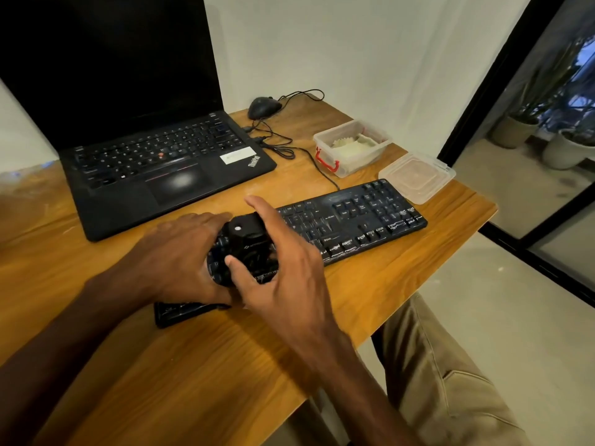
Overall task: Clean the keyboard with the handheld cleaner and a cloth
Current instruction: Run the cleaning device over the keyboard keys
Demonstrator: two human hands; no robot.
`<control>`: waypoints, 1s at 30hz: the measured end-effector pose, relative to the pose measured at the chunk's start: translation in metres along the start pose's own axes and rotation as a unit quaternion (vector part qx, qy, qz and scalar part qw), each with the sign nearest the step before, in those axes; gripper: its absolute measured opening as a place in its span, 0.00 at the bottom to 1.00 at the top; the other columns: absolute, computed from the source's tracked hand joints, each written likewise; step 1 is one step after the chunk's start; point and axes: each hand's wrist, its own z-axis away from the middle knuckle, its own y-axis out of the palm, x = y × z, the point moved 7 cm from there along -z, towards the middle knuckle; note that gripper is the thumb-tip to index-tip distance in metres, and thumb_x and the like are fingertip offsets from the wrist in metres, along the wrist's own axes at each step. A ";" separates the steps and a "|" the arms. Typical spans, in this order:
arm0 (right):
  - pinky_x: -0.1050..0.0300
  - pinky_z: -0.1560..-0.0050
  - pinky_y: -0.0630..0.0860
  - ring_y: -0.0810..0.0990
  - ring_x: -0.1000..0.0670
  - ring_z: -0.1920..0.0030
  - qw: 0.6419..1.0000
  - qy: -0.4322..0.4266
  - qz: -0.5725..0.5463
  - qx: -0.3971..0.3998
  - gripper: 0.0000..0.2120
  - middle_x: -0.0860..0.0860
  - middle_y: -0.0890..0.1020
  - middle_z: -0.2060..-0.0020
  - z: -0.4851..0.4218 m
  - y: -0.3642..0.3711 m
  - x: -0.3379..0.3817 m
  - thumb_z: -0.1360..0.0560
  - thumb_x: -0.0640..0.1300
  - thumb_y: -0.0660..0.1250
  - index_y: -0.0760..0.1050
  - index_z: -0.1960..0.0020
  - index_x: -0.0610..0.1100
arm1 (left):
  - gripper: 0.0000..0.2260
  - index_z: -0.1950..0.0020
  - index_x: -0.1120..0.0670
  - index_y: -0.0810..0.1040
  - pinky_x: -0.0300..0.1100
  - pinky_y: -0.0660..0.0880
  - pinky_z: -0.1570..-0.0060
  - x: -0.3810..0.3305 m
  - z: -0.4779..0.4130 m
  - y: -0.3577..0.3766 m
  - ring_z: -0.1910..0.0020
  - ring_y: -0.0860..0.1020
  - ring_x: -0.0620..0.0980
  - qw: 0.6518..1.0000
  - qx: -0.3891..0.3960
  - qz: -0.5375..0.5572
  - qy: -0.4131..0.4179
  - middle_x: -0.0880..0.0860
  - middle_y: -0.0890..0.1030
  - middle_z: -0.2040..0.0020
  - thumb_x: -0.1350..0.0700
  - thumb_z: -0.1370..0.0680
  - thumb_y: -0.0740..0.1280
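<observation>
The black handheld cleaner, boxy with a small white dot on top, is sitting over the left half of the glossy black keyboard, which is lying slanted on the wooden desk. The left hand is wrapping its fingers round the cleaner's left side. The right hand is resting its thumb on the cleaner, fingers straight and apart.

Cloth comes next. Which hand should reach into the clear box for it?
Right. The right hand lies nearer the clear box holding the cloth, fingers straight, only its thumb touching the handheld cleaner, which the left hand grips.
</observation>
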 end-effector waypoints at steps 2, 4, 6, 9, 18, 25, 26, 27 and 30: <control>0.51 0.44 0.83 0.80 0.54 0.41 1.000 0.018 -0.002 -0.011 0.38 0.52 0.81 0.39 -0.004 -0.010 -0.012 0.25 0.49 0.74 0.60 0.20 0.53 | 0.60 0.23 0.43 0.63 0.49 0.76 0.39 0.001 0.000 0.002 0.38 0.75 0.46 1.000 0.011 -0.022 -0.009 0.42 0.75 0.34 0.12 0.48 0.60; 0.52 0.44 0.83 0.81 0.55 0.42 0.999 0.046 0.007 -0.025 0.38 0.53 0.81 0.40 -0.008 -0.028 -0.030 0.25 0.50 0.74 0.60 0.20 0.55 | 0.68 0.17 0.46 0.54 0.50 0.72 0.32 0.002 0.000 0.005 0.29 0.71 0.47 0.998 0.031 -0.049 -0.030 0.44 0.68 0.23 0.10 0.49 0.56; 0.58 0.45 0.83 0.80 0.59 0.45 0.996 0.061 0.031 -0.054 0.38 0.57 0.80 0.42 -0.013 -0.052 -0.046 0.26 0.50 0.75 0.61 0.20 0.55 | 0.70 0.16 0.47 0.51 0.50 0.70 0.29 0.004 0.000 0.006 0.26 0.68 0.47 0.997 0.036 -0.052 -0.038 0.44 0.64 0.20 0.09 0.49 0.54; 0.66 0.45 0.80 0.79 0.62 0.47 0.991 0.078 0.033 -0.105 0.38 0.61 0.77 0.44 -0.019 -0.087 -0.063 0.27 0.46 0.76 0.64 0.21 0.54 | 0.70 0.16 0.47 0.50 0.49 0.70 0.29 0.005 0.000 0.006 0.27 0.68 0.45 0.998 0.036 -0.048 -0.035 0.43 0.63 0.20 0.09 0.50 0.53; 0.65 0.46 0.80 0.80 0.63 0.42 0.993 0.055 -0.065 -0.079 0.39 0.65 0.78 0.44 -0.018 -0.074 -0.058 0.26 0.44 0.77 0.62 0.20 0.51 | 0.71 0.16 0.45 0.48 0.47 0.69 0.28 0.006 -0.003 0.009 0.27 0.68 0.44 0.998 0.035 -0.038 -0.034 0.42 0.62 0.20 0.08 0.51 0.51; 0.60 0.44 0.82 0.81 0.59 0.44 0.992 0.085 0.024 -0.091 0.38 0.57 0.79 0.41 -0.028 -0.101 -0.075 0.27 0.45 0.76 0.64 0.22 0.53 | 0.70 0.16 0.45 0.52 0.49 0.71 0.30 0.005 -0.004 0.007 0.29 0.70 0.44 0.999 0.022 -0.026 -0.024 0.41 0.66 0.22 0.09 0.51 0.53; 0.60 0.44 0.82 0.81 0.57 0.43 0.990 0.084 0.044 -0.104 0.37 0.55 0.80 0.41 -0.029 -0.107 -0.075 0.27 0.45 0.76 0.64 0.22 0.53 | 0.70 0.16 0.45 0.52 0.49 0.72 0.31 0.005 -0.004 0.007 0.29 0.70 0.44 0.999 0.020 -0.025 -0.023 0.41 0.66 0.23 0.09 0.51 0.53; 0.62 0.45 0.82 0.81 0.57 0.44 0.989 0.085 0.051 -0.112 0.38 0.55 0.80 0.41 -0.029 -0.110 -0.073 0.27 0.45 0.76 0.64 0.22 0.52 | 0.70 0.16 0.45 0.53 0.49 0.72 0.31 0.005 -0.004 0.007 0.30 0.70 0.45 0.999 0.018 -0.025 -0.023 0.41 0.66 0.23 0.09 0.51 0.54; 0.66 0.46 0.80 0.81 0.60 0.44 0.994 0.078 -0.015 -0.072 0.39 0.59 0.78 0.42 -0.021 -0.089 -0.061 0.27 0.45 0.76 0.63 0.21 0.52 | 0.70 0.16 0.45 0.52 0.50 0.72 0.31 0.006 -0.004 0.009 0.29 0.70 0.45 0.999 0.023 -0.031 -0.025 0.42 0.66 0.22 0.09 0.51 0.53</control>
